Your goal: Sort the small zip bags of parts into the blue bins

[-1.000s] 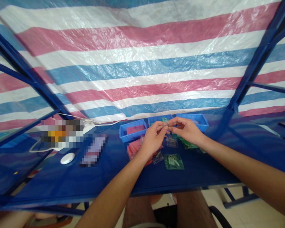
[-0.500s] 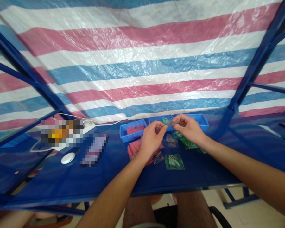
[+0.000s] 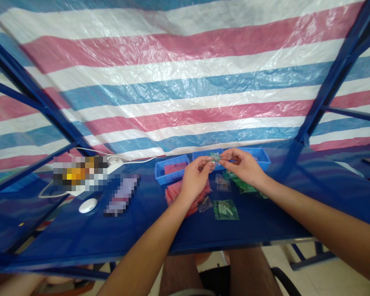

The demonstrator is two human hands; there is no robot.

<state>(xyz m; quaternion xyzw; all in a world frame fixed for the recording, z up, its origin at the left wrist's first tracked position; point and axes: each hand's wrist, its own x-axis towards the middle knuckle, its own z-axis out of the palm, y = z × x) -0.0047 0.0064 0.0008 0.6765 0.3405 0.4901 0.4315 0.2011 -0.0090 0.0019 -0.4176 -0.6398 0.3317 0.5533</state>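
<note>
A small clear plastic bag (image 3: 215, 157) with a greenish tint is pinched between my two hands, above the middle blue bin (image 3: 199, 155). My left hand (image 3: 197, 172) grips its left side with thumb and fingers closed. My right hand (image 3: 241, 163) pinches it from the right. Below the left hand lies a pile of pink bags (image 3: 175, 193). Green bags (image 3: 245, 186) are heaped under the right hand. Between the piles rests a small clear bag of parts (image 3: 223, 183). Nearer me, a green-tinted bag with pale strips (image 3: 226, 210) lies flat.
A left blue bin (image 3: 169, 177) holds something pink; a right blue bin (image 3: 263, 158) stands behind my right hand. Farther left are a white round object (image 3: 88, 205), a blurred-out flat item (image 3: 123, 195) and a white power strip (image 3: 115, 164). A striped sheet (image 3: 185, 82) hangs behind.
My right hand has moved slightly left and my left hand's fingers have shifted a little left, so they are closer together on the bag. The things on the table stay put.
</note>
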